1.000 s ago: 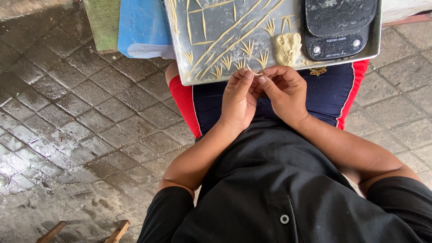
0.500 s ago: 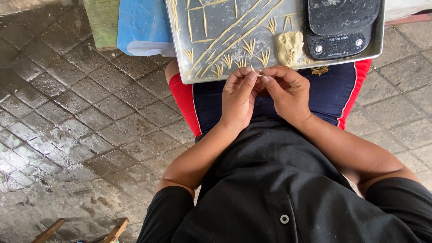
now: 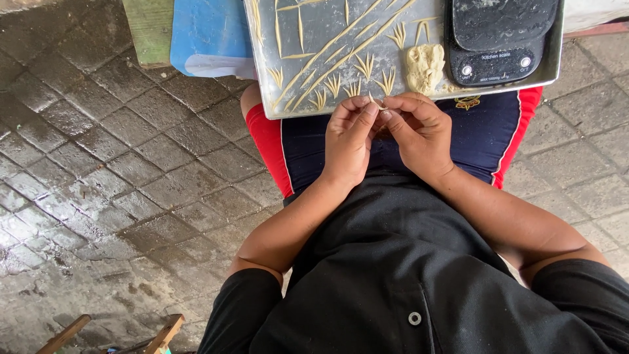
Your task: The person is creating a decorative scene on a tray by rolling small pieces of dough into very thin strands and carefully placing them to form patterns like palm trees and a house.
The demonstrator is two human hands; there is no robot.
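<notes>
1. Your left hand and right hand meet just below the metal tray edge, fingertips pinching a small dough piece.
2. Keep the pinch light, so the thin strand doesn't tear.
3. Work close to the fan-shaped pieces and the dough lump.

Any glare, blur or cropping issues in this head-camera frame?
Head view: soft, even daylight, no hard shadows; mild sheen on the metal tray and wet paving; both hands sharp; tray's far side and black scale cropped by the top edge.
</notes>
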